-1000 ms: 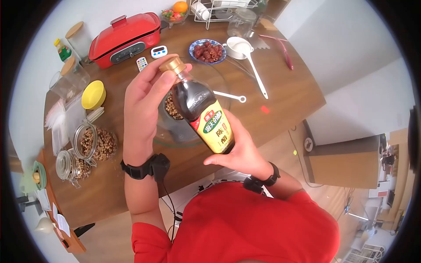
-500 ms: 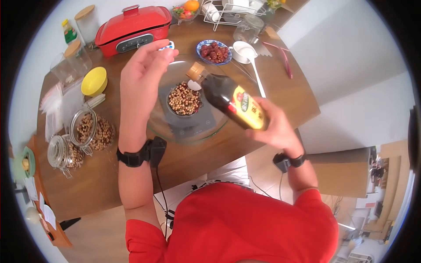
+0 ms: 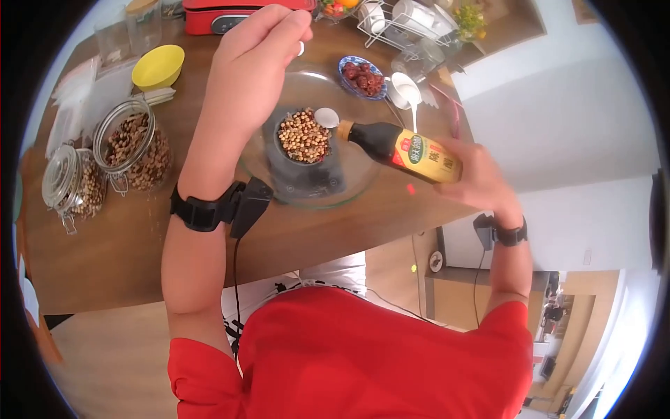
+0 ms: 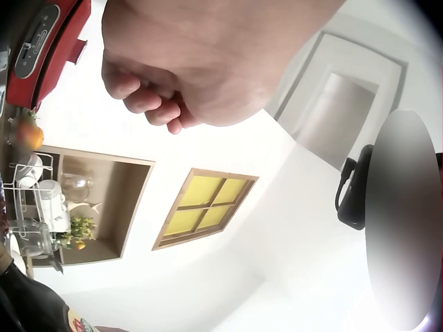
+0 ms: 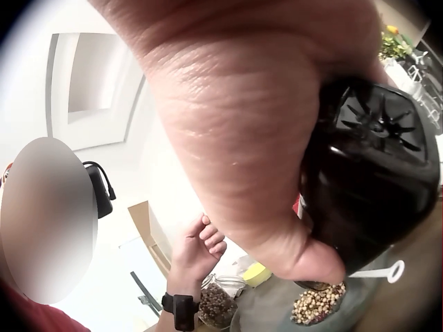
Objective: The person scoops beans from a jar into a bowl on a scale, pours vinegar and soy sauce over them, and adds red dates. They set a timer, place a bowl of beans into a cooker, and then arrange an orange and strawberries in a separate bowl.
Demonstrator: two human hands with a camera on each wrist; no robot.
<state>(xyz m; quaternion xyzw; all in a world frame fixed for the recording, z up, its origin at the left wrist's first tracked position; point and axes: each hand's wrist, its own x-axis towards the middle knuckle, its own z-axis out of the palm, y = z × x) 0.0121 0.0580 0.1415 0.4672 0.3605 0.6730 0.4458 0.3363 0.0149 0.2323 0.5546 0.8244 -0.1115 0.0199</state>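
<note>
In the head view my right hand (image 3: 478, 178) grips a dark vinegar bottle (image 3: 377, 142) near its base. The bottle lies almost level, yellow label up, its tan neck end pointing left beside the round head of a white spoon (image 3: 326, 117). The spoon head overlaps the edge of a bowl of mixed dried beans (image 3: 304, 137); its ring-ended handle (image 5: 396, 271) shows in the right wrist view. The bowl stands on a dark flat scale (image 3: 307, 183). My left hand (image 3: 255, 70) is raised left of the bowl, fingers curled (image 4: 142, 100), nothing visible in them.
A round glass tray (image 3: 366, 188) lies under the scale. Two jars of beans (image 3: 132, 146) and a yellow bowl (image 3: 158, 67) stand left. Behind are a red electric cooker (image 3: 199, 19), a plate of red dates (image 3: 362, 77), a white cup (image 3: 403, 89) and a dish rack (image 3: 373, 33).
My left hand has come off the bottle's cap and risen away. My right hand has carried the bottle rightward and tipped it from slanted to nearly level, neck toward the spoon.
</note>
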